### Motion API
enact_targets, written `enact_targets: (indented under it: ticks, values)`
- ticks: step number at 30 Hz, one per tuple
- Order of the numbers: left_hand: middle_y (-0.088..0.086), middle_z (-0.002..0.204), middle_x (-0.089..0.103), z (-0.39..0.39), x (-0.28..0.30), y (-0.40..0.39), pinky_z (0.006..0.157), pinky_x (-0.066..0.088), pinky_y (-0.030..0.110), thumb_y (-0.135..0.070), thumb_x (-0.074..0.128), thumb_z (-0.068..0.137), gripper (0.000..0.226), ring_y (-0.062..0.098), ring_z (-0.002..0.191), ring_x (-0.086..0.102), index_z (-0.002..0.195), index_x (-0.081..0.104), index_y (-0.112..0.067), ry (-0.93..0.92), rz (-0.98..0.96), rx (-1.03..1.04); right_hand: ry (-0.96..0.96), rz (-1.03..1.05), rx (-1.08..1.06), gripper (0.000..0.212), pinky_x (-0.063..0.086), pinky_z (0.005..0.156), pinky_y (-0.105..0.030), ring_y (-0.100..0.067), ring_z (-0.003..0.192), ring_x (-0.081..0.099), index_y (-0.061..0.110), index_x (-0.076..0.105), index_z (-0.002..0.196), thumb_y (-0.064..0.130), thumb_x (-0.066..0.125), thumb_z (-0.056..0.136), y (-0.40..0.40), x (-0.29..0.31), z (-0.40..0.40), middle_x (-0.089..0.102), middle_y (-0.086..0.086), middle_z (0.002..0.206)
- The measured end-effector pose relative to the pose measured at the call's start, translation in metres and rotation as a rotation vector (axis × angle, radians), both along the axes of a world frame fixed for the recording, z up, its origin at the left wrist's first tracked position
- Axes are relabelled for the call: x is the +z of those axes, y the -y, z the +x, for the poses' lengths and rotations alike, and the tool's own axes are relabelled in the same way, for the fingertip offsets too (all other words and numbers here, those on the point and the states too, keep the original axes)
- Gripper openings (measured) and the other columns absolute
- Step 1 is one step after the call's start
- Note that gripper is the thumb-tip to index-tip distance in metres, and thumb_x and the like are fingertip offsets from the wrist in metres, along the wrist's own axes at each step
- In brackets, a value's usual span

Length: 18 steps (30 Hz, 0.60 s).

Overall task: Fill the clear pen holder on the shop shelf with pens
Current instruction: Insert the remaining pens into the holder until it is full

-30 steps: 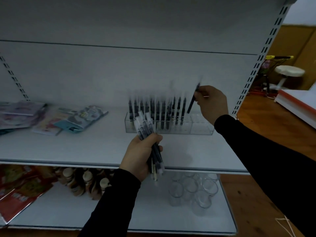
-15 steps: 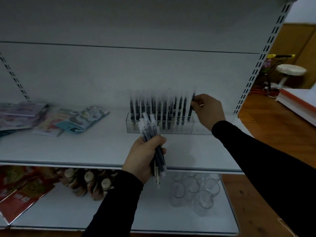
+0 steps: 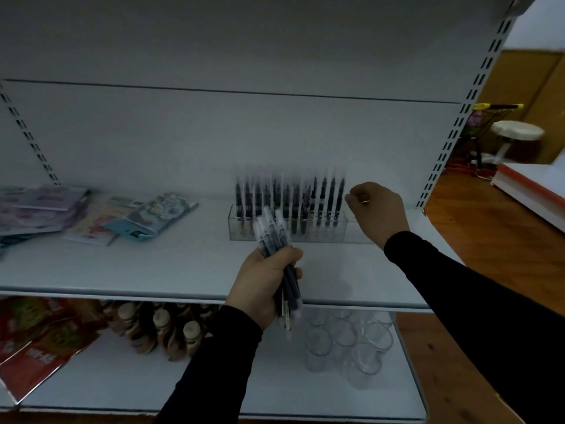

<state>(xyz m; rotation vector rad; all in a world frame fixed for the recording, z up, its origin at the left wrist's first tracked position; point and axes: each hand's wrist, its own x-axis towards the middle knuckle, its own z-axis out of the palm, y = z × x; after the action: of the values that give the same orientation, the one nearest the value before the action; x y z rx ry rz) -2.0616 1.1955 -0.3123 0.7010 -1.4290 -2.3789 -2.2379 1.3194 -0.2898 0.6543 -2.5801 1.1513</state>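
The clear pen holder [image 3: 324, 237] stands on the white middle shelf [image 3: 183, 270], against the back panel. Several dark pens with clear caps [image 3: 293, 200] stand upright in it, reaching almost to its right end. My left hand [image 3: 263, 283] is in front of the holder, closed around a bundle of pens [image 3: 275, 240] that sticks up past my fingers and down below my palm. My right hand [image 3: 374, 209] hovers just right of the last standing pen, fingers curled, with no pen in it.
Flat stationery packs [image 3: 131, 218] lie on the left of the middle shelf. On the lower shelf stand brown bottles [image 3: 162, 328], red packets [image 3: 39, 344] and several clear glasses [image 3: 345, 341]. The slotted shelf upright [image 3: 443, 160] marks the right edge; beyond it a wooden floor and a stool [image 3: 513, 133].
My right hand lowered a pen into the right end of the holder, let it go and drew back a little to the right. My left hand kept its bundle.
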Motion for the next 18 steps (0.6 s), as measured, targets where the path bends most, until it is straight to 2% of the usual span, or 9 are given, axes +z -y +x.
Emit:
enact_targets:
  ticks: [2,5,8,10,12,14,18]
  values:
    - [0.005,0.069,0.052,0.001,0.001,-0.003,0.048,0.05,0.021,-0.006,0.065,0.087,0.01,0.014,0.052,0.055,0.084,0.055,-0.008,0.006,0.003,-0.001,0.027,-0.038,0.03,0.019,0.039,0.068,-0.007,-0.014,0.083,0.062,0.011,0.068,0.098,0.027,0.058,0.095,-0.004,0.001,0.013,0.069,-0.001,0.091]
    - [0.005,0.07,0.054,0.003,0.003,-0.008,0.047,0.05,0.02,-0.006,0.066,0.087,0.01,0.015,0.054,0.055,0.087,0.056,-0.007,0.012,0.003,-0.007,0.179,-0.089,0.128,0.021,0.05,0.07,-0.016,-0.013,0.077,0.068,0.016,0.07,0.09,0.036,0.061,0.092,-0.005,0.0,0.039,0.072,0.002,0.083]
    - [0.005,0.071,0.057,0.006,0.003,-0.013,0.051,0.05,0.023,-0.008,0.068,0.086,0.011,0.016,0.058,0.056,0.091,0.059,-0.007,0.021,-0.004,-0.028,0.383,-0.185,0.264,0.023,0.06,0.076,-0.029,-0.017,0.079,0.072,0.016,0.07,0.089,0.038,0.064,0.091,-0.002,0.0,0.066,0.074,-0.003,0.084]
    - [0.006,0.075,0.06,0.009,0.003,-0.016,0.053,0.051,0.023,-0.006,0.069,0.085,0.012,0.017,0.062,0.057,0.094,0.061,-0.007,0.005,-0.02,-0.051,0.482,-0.231,0.335,0.025,0.06,0.074,-0.027,-0.018,0.08,0.073,0.014,0.07,0.088,0.038,0.065,0.09,0.0,0.003,0.082,0.073,-0.006,0.087]
    - [0.007,0.082,0.065,0.011,0.003,-0.018,0.055,0.052,0.021,-0.002,0.068,0.084,0.014,0.016,0.066,0.058,0.096,0.064,-0.008,-0.023,-0.066,-0.074,0.515,-0.227,0.367,0.032,0.06,0.073,-0.027,-0.017,0.078,0.072,0.01,0.071,0.087,0.042,0.067,0.087,0.002,0.004,0.093,0.073,-0.008,0.087]
    - [0.004,0.08,0.068,0.013,0.002,-0.02,0.055,0.051,0.021,0.003,0.066,0.084,0.017,0.014,0.066,0.06,0.095,0.067,-0.011,-0.04,-0.115,-0.094,0.521,-0.199,0.38,0.039,0.061,0.075,-0.031,-0.016,0.075,0.071,0.006,0.072,0.087,0.045,0.07,0.083,0.003,0.003,0.098,0.073,-0.012,0.087]
    - [0.006,0.083,0.071,0.015,0.0,-0.02,0.055,0.051,0.021,0.001,0.067,0.084,0.017,0.014,0.066,0.061,0.096,0.069,-0.011,-0.042,-0.18,-0.09,0.578,-0.215,0.4,0.038,0.06,0.075,-0.033,-0.016,0.07,0.065,-0.003,0.071,0.085,0.035,0.07,0.086,0.002,0.003,0.097,0.069,-0.013,0.077]
